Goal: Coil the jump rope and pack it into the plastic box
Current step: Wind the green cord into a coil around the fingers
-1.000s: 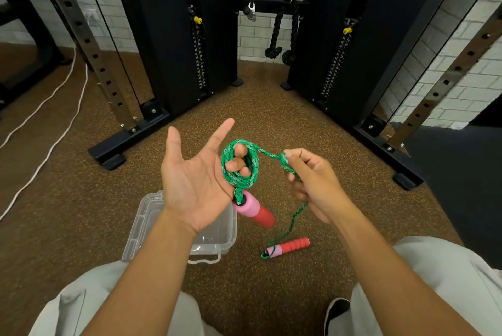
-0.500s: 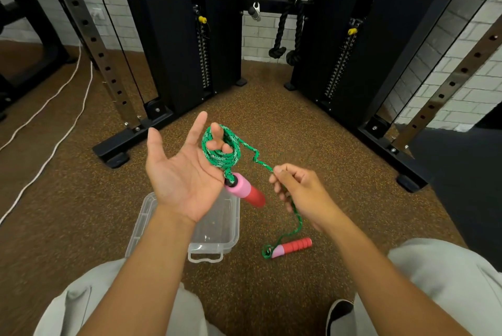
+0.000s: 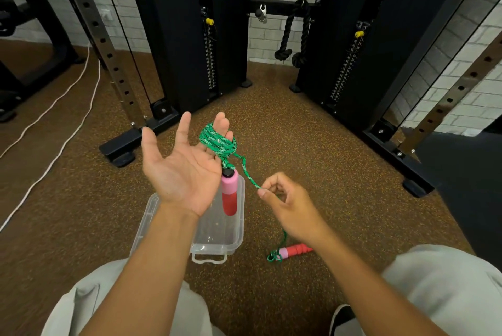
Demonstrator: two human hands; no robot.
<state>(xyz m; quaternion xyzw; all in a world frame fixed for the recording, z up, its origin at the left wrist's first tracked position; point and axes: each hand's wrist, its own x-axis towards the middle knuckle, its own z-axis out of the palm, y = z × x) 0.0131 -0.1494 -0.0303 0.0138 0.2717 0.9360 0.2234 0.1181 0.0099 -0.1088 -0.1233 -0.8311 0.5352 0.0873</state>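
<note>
Clear plastic box [image 3: 152,216] open on speckled brown rubber floor [image 3: 312,150]; its opening partly covered from above by left hand [image 3: 184,169] and by the hanging pink-and-red rope handle [image 3: 229,192]. Taut green braided rope [image 3: 248,172] crosses the gap between the two hands, right hand [image 3: 288,205] pinching it. Second pink-and-red handle [image 3: 294,250] lies on floor just right of box. Black steel machine frames [image 3: 190,36] wall off the far side; bare floor between them and beside the white cable [image 3: 54,145] at left.
</note>
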